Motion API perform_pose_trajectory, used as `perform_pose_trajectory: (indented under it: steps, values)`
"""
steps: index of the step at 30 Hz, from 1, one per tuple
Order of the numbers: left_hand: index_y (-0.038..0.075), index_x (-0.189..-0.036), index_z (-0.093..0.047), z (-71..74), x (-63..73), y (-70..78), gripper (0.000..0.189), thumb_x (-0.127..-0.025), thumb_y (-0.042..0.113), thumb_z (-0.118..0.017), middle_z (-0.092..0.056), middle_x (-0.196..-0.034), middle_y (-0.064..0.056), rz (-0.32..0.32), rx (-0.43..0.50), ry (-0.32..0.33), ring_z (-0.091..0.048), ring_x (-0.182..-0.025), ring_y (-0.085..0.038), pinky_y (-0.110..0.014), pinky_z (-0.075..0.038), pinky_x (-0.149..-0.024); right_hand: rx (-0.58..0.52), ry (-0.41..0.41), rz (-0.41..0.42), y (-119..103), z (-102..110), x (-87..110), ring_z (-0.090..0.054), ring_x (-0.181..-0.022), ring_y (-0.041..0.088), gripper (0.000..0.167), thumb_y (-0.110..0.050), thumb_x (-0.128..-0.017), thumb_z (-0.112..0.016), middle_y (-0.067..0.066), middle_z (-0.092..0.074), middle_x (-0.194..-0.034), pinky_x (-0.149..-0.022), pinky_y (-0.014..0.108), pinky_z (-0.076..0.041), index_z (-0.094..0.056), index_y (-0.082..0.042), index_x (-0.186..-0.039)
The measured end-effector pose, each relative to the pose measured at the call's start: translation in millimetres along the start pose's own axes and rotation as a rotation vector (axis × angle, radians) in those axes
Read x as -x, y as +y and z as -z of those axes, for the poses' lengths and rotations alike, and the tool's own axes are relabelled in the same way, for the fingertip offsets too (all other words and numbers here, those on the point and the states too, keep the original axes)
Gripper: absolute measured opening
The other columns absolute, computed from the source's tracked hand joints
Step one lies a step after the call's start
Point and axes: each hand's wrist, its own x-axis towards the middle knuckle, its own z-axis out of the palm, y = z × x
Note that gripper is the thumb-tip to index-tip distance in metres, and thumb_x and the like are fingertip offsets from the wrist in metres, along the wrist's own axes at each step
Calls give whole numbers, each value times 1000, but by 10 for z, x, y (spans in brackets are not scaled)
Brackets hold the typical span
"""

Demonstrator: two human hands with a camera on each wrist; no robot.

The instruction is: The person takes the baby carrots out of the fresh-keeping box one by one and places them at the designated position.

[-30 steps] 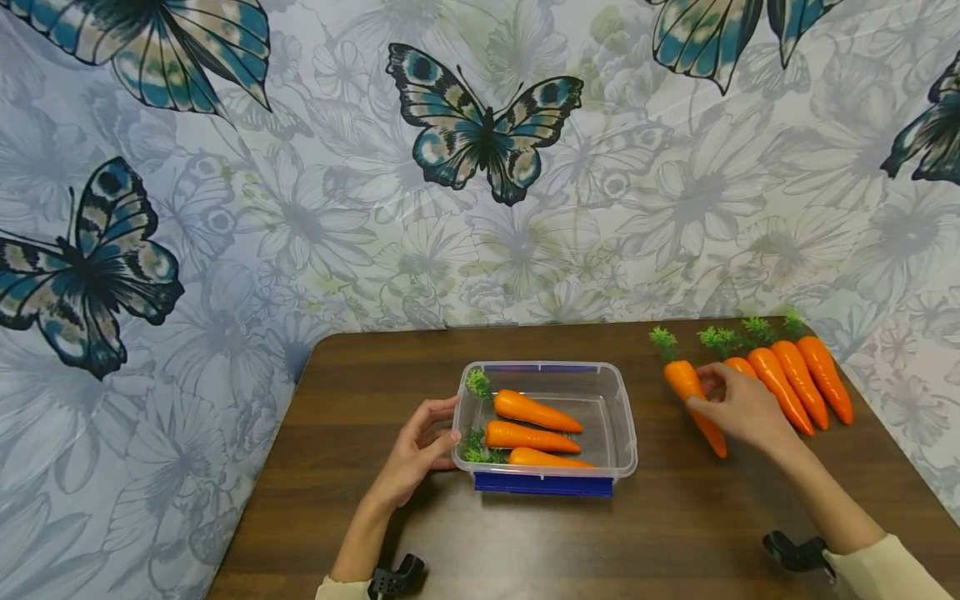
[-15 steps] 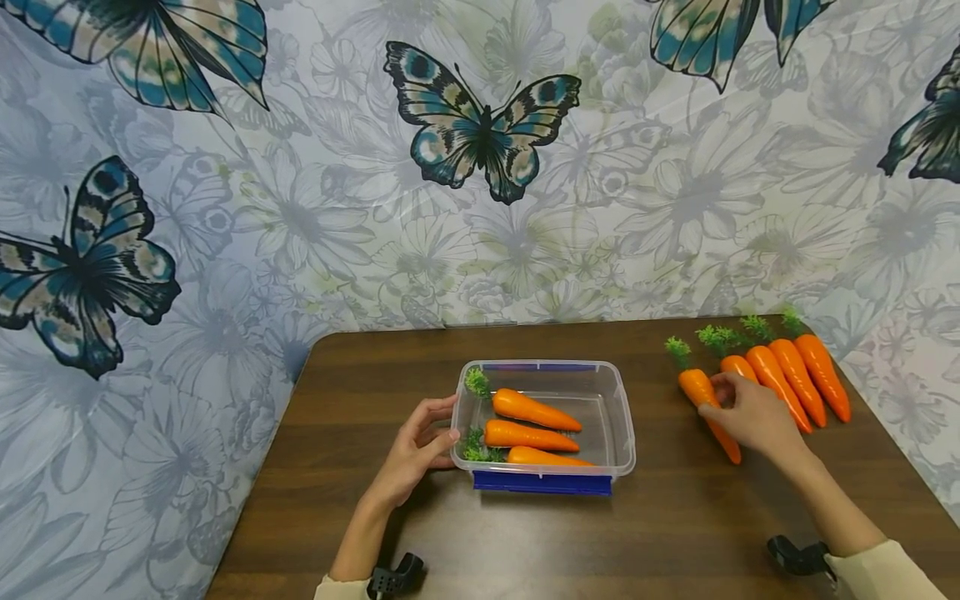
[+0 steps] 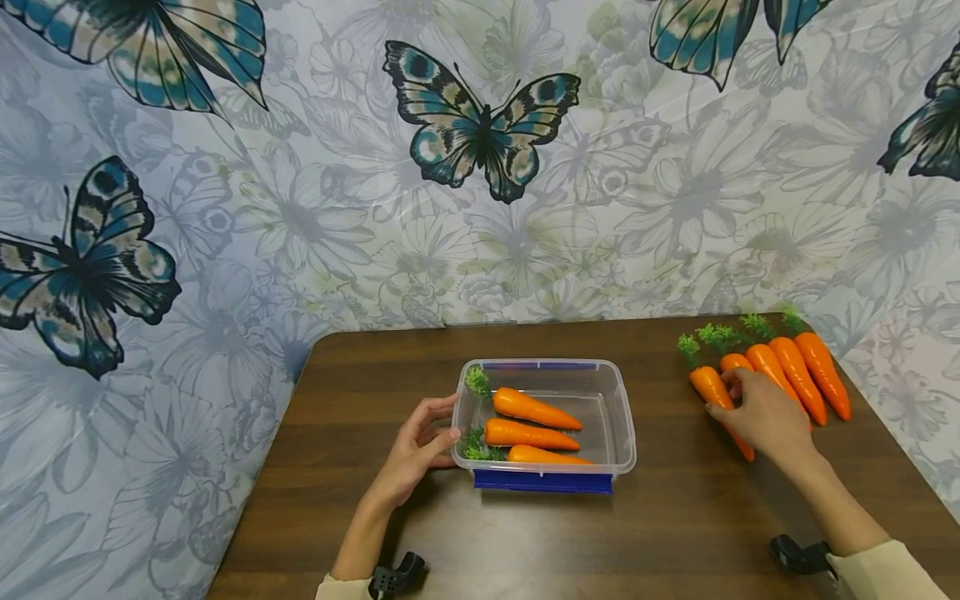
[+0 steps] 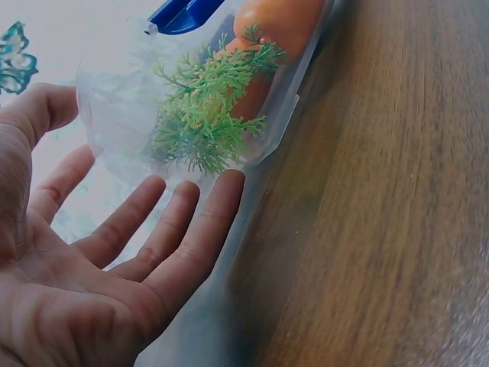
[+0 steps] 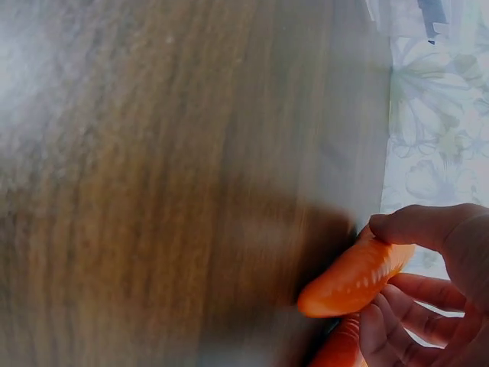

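Note:
My right hand (image 3: pixel 765 417) pinches an orange carrot (image 3: pixel 707 385) with a green leafy top between thumb and fingers. In the right wrist view the thumb and fingers lie on either side of this carrot (image 5: pixel 348 283), its tip towards the camera. It lies at the left end of a row of several carrots (image 3: pixel 798 379) on the table's right. My left hand (image 3: pixel 412 450) touches the left side of a clear plastic box (image 3: pixel 628 417), its fingers spread and lightly bent. Inside the box, three carrots (image 3: pixel 532 434) lie side by side, leafy tops to the left.
The box has blue clips (image 3: pixel 543 482) and stands mid-table. Both stand on a brown wooden table (image 3: pixel 360 375), whose back edge meets a wall hanging with butterflies (image 3: pixel 483 125). A black wrist camera (image 3: pixel 798 554) sits on the right wrist, another (image 3: pixel 397 575) on the left.
My right hand has moved right with the carrot, bringing it nearer the row of carrots. The left hand and the box have stayed in place.

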Motion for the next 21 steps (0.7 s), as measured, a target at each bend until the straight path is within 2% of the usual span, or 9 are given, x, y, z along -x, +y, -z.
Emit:
perform_pose_trajectory:
  steps: [4,8,13,18,21]
  values:
    - [13,-158,-46,8,1,-13,54,-107,11,-65,-47,-157,-29,-4,-1,-3,-65,-130,-43,-42,-68,-81,12,16,-40,3,18,19,-67,-93,41,72,-49,-88,-86,23,-65,-118,-63,51,-49,-60,1,-133]
    - [12,-159,-45,17,1,-38,55,-107,10,-64,-46,-157,-30,-15,-5,-11,-65,-129,-45,-42,-68,-80,14,51,-32,-2,-4,26,-66,-90,41,71,-58,-92,-79,24,-64,-114,-61,51,-50,-61,1,-128]
    - [13,-158,-46,17,-1,-33,54,-107,11,-64,-47,-156,-29,-19,-5,-6,-66,-128,-43,-43,-68,-80,6,65,11,-15,-27,0,-70,-91,39,63,-53,-102,-67,24,-71,-118,-61,50,-54,-64,1,-133]
    - [15,-159,-46,16,-8,-29,54,-108,12,-65,-47,-157,-28,-10,-2,-7,-64,-129,-45,-43,-68,-81,10,38,-27,-1,-1,-5,-66,-82,33,60,-52,-103,-66,18,-69,-110,-56,41,-48,-61,1,-130]
    - [15,-159,-46,17,-8,-39,54,-108,12,-64,-47,-158,-27,-8,-1,-8,-63,-130,-47,-43,-68,-81,7,31,-48,21,4,0,-67,-86,38,64,-55,-103,-65,20,-68,-114,-57,44,-48,-59,1,-135]
